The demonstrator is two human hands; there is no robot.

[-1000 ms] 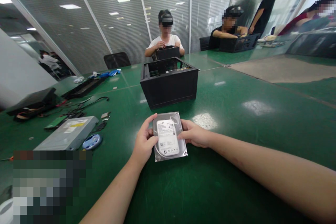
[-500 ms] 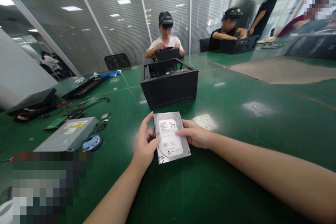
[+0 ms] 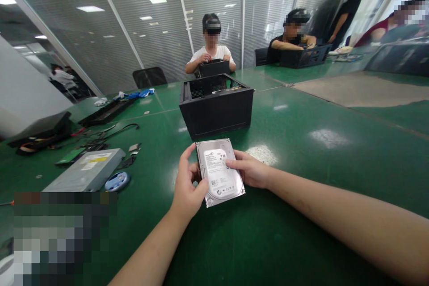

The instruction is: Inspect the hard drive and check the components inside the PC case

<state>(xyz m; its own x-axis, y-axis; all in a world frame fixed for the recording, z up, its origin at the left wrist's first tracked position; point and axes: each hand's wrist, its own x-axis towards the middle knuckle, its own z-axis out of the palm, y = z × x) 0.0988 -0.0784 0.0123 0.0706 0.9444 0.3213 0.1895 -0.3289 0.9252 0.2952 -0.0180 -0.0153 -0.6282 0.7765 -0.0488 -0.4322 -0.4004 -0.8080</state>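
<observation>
A silver hard drive (image 3: 219,174) with a white printed label is held between my two hands, label side up, in front of me. My left hand (image 3: 190,181) grips its left edge, thumb resting on the lower left of the top face. On the opposite edge, my right hand (image 3: 250,168) has its thumb on the label, the other fingers partly hidden behind the drive. Just beyond the drive stands a black computer case (image 3: 219,111) with its top side open.
On the left of the green table (image 3: 284,143) lie an optical drive (image 3: 90,167), a blue round object (image 3: 117,181), cables (image 3: 110,132) and dark panels (image 3: 107,111). Across the table a person in white (image 3: 211,53) works at another case; more people are at the right.
The hard drive has tilted slightly in my hands, its far edge a little higher. My left thumb has slid slightly further onto its face.
</observation>
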